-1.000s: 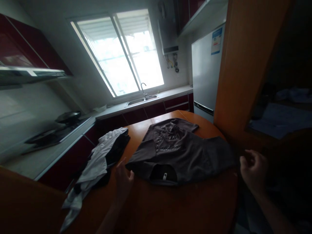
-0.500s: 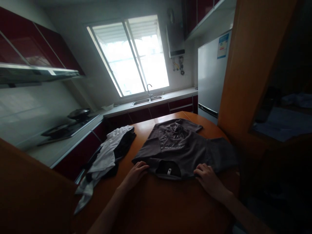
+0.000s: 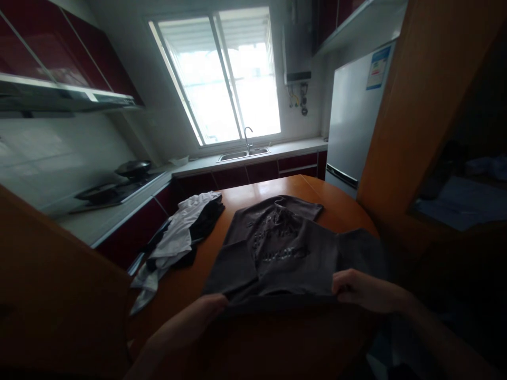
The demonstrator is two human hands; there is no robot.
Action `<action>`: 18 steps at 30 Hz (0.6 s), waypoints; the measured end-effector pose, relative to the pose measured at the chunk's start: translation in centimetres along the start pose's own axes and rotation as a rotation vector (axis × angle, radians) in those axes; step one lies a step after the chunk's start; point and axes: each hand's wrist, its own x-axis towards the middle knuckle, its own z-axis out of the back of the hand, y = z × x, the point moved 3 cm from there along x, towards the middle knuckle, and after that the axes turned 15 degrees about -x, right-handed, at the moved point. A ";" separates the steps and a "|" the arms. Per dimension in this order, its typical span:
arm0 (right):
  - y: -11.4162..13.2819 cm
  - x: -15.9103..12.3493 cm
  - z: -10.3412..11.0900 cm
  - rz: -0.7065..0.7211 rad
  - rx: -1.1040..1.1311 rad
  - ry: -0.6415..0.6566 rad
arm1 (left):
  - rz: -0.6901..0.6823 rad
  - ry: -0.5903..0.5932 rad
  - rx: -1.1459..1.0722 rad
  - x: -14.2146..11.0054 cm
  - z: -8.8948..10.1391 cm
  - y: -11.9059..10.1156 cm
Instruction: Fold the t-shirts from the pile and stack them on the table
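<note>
Shirt (image 3: 293, 269) nearer (neck label hidden)

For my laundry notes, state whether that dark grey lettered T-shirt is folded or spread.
Mostly spread: the T-shirt lies broadly across the orange wooden table, its lettering showing.

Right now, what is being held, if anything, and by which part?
The dark shirt, by its near edge, gripped by the left hand and right hand.

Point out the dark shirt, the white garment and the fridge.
Dark shirt (image 3: 288, 244), head view: its printed panel.
White garment (image 3: 177, 238), head view: its middle folds.
Fridge (image 3: 352, 116), head view: its upper door.
</note>
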 end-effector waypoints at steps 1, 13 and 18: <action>0.1 -0.2 0.1 -0.007 0.047 0.069 | 0.073 0.138 -0.017 -1.5 -0.2 -0.3; -13.3 15.1 7.7 -0.561 -0.023 -0.485 | -0.002 -0.314 -0.080 11.1 7.2 -1.9; -18.0 19.9 9.8 -0.658 -0.138 -0.516 | 0.067 -0.550 0.097 20.9 9.9 -1.5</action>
